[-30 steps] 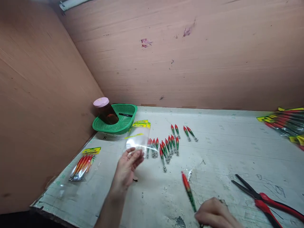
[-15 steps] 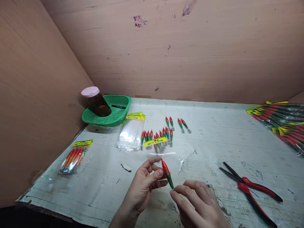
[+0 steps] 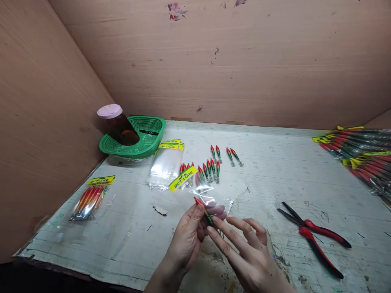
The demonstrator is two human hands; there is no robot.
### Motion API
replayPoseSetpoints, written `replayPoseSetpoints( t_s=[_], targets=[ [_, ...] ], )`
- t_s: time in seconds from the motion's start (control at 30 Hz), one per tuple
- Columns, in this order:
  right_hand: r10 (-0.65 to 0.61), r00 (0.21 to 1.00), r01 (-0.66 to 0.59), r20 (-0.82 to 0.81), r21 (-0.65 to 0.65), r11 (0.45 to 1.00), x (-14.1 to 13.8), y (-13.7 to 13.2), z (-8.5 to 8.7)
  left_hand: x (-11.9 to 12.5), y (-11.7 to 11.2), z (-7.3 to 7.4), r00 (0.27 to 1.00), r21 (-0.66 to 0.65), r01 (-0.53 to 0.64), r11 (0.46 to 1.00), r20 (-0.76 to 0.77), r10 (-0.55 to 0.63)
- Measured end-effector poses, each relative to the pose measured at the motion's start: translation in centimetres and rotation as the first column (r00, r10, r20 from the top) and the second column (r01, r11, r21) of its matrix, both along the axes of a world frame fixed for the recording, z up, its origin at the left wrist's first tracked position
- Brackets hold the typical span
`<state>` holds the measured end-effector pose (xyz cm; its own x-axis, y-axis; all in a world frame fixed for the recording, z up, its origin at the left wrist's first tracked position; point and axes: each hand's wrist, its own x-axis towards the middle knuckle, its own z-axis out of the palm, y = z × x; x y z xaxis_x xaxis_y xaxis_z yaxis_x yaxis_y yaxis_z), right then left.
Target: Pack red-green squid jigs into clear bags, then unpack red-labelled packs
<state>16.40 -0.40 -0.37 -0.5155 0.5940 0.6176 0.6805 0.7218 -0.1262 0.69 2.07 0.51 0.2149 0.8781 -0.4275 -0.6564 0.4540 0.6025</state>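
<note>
Basket (image 3: 151,142), green: holds a dark jar (image 3: 120,128), pink-lidded, tilted, and a black pen (image 3: 149,132).
Bags (image 3: 165,169), clear, yellow-headed: stacked beside the basket.
Pack (image 3: 100,180), at left: orange-red lures inside.
Packs (image 3: 366,140), at far right: red and dark lures inside.
Bag in hand (image 3: 183,179): header tilted, over loose lures (image 3: 213,169).
Lure (image 3: 209,219), red-green: at the left hand (image 3: 187,236), pinched between thumb and fingers; right hand (image 3: 247,248), fingers part-spread, touches its tail end. Whether the lure is inside the bag or against it, and whether the right hand also pinches, cannot be told.
Changes since half a second ago: header more steeply tilted; left thumb now over the lure; right fingers less closed.
</note>
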Motion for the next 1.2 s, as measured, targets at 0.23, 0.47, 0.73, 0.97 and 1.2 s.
replayPoseSetpoints(
  t_s=[0.23, 0.47, 0.73, 0.97, 1.2],
  targets=[
    [-0.032, 0.987, 0.029, -0.156, -0.022, 0.999, 0.5, -0.2, 0.6, 1.8, -1.3, -1.1, 0.973, -0.063, -0.087, 0.994, 0.210, 0.098],
    [-0.235, 0.928, 0.232, -0.289, -0.048, 0.972, 0.4, -0.9, 0.3, 3.6, -2.4, -1.6, 0.903, -0.059, -0.187, 0.980, 0.383, 0.196],
    [-0.169, 0.948, 0.114, -0.271, -0.207, 0.972, -0.1, -0.8, 0.6, 4.5, -2.6, -1.5, 0.908, -0.083, -0.245, 0.966, 0.330, 0.259],
    [-0.189, 0.952, 0.125, -0.241, -0.258, 0.958, -0.4, -1.1, 0.2, 5.3, -3.2, -1.6, 0.908, -0.095, -0.194, 0.976, 0.359, 0.216],
    [-0.226, 0.940, 0.166, -0.257, -0.235, 0.958, 0.6, -0.6, 1.0, 3.8, -2.7, -1.8, 0.851, -0.129, -0.278, 0.952, 0.427, 0.306]
  ],
)
